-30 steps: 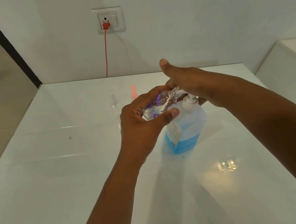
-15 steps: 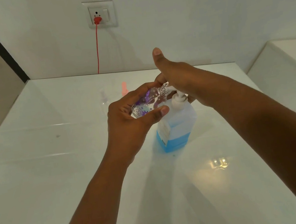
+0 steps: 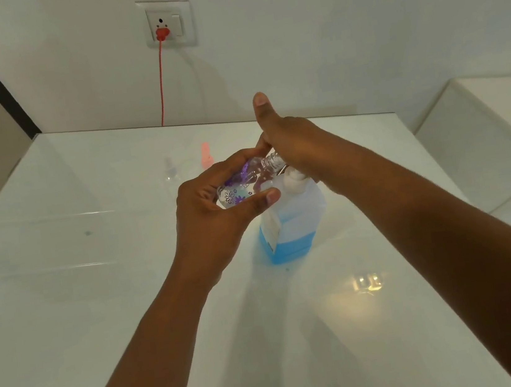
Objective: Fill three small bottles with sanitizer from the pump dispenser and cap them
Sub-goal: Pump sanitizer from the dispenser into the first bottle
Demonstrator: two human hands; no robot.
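Note:
My left hand (image 3: 216,205) grips a small clear bottle with purple flowers (image 3: 243,185), tilted so its open threaded neck points right, against the pump's spout. My right hand (image 3: 293,146) lies flat on the head of the pump dispenser (image 3: 293,217), thumb raised; the pump head is mostly hidden under the palm. The dispenser is a clear bottle with blue sanitizer in its lower part and stands mid-table. Farther back to the left stand a small clear bottle (image 3: 170,168) and a small pink bottle (image 3: 206,156), both blurred.
The white glossy table (image 3: 100,311) runs to the wall. A wall socket (image 3: 168,23) holds a red plug with a red cable (image 3: 162,85) hanging down behind the table. A white ledge (image 3: 484,137) is at the right, and a dark doorway edge is at the upper left.
The view shifted slightly; both hands stay at the dispenser, the left holding the flowered bottle at the spout, the right on the pump head. No clear motion of the objects.

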